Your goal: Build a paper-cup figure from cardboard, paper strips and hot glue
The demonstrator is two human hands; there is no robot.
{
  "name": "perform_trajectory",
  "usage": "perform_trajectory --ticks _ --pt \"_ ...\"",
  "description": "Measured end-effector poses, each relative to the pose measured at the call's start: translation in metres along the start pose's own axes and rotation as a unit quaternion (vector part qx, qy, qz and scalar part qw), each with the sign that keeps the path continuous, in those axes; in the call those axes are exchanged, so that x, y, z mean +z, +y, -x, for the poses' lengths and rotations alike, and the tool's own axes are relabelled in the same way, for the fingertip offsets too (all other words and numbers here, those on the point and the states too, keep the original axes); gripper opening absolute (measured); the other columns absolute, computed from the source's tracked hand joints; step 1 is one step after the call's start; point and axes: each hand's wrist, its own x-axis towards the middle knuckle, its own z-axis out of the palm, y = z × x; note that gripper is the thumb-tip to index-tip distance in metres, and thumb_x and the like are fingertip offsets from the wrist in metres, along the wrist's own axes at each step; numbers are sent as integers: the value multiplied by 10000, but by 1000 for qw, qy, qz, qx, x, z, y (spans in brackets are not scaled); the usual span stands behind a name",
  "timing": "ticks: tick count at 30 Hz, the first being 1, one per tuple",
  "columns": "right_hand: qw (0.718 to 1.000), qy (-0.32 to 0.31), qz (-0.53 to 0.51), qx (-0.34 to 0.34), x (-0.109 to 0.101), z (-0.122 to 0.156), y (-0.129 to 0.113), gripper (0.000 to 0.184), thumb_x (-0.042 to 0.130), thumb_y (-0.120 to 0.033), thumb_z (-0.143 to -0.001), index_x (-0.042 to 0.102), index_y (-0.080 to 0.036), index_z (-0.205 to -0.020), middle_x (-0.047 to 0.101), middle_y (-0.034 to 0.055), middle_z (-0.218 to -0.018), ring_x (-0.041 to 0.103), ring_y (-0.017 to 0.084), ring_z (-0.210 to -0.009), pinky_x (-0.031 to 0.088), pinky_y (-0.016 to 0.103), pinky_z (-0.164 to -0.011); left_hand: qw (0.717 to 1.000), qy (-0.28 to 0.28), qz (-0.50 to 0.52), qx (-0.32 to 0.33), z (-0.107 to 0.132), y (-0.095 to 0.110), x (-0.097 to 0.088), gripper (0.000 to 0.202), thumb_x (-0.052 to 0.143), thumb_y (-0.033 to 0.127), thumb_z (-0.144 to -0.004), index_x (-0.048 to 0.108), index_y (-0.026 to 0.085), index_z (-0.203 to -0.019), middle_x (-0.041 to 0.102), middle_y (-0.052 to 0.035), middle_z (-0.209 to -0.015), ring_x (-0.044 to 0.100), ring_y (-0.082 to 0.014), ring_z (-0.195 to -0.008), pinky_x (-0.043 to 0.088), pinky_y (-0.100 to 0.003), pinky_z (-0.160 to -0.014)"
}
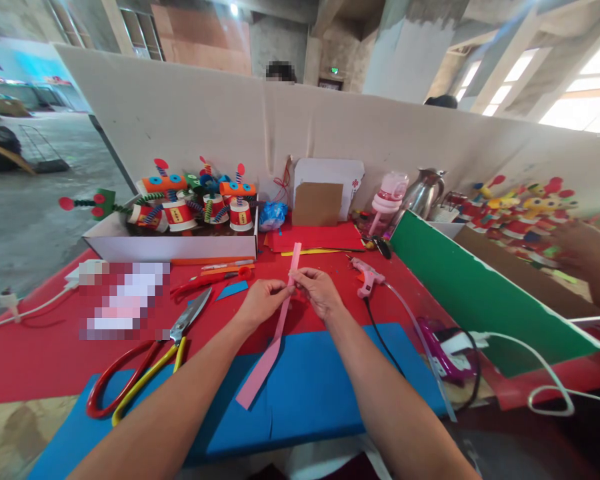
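Note:
A long pink paper strip runs between my hands, its wide end hanging toward me over the blue sheet and its narrow end pointing away. My left hand pinches the strip from the left, thumb and fingertips together. From the right, my right hand pinches it slightly farther up, the fingertips of both hands almost meeting. Large scissors with one red and one yellow handle lie left of my left forearm, blades pointing away. To the right of my right hand rests a pink glue gun.
Paper-cup figures with spring arms fill a white box at the back left. A green-sided box stands at the right, near a steel jug and a pink bottle. Cables trail across the right side.

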Motion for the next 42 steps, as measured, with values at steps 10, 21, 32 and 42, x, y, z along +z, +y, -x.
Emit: perform_trajectory --ticks 10,21,32,42 --pt "993 -103 -44 41 -4 4 -10 331 775 -464 -670 757 -171 -823 686 27 -710 450 80 -561 399 220 -553 987 -30 154 -39 5 10 1 380 659 532 -723 652 152 -729 676 -38 -584 616 -155 -550 493 -271 -598" --pt "990 -94 -81 65 -7 2 -8 255 778 -391 -690 750 -164 -801 700 43 -747 453 78 -555 406 210 -522 991 -45 125 -31 6 11 2 366 653 520 -720 658 153 -714 678 -38 -578 615 -156 -550 477 -269 -590" --pt "989 -107 -88 50 -6 2 -6 257 814 -366 -653 757 -170 -809 650 4 -690 434 66 -546 390 206 -508 989 -49 131 -37 6 9 2 367 655 514 -725 669 148 -736 678 -37 -578 626 -158 -562 477 -266 -600" --pt "991 -82 -98 49 -5 -1 -2 273 826 -380 -629 751 -166 -780 638 -4 -661 435 60 -529 394 199 -490 993 -35 112 -29 6 9 3 388 637 536 -740 656 152 -691 671 -29 -579 607 -150 -564 466 -256 -598"
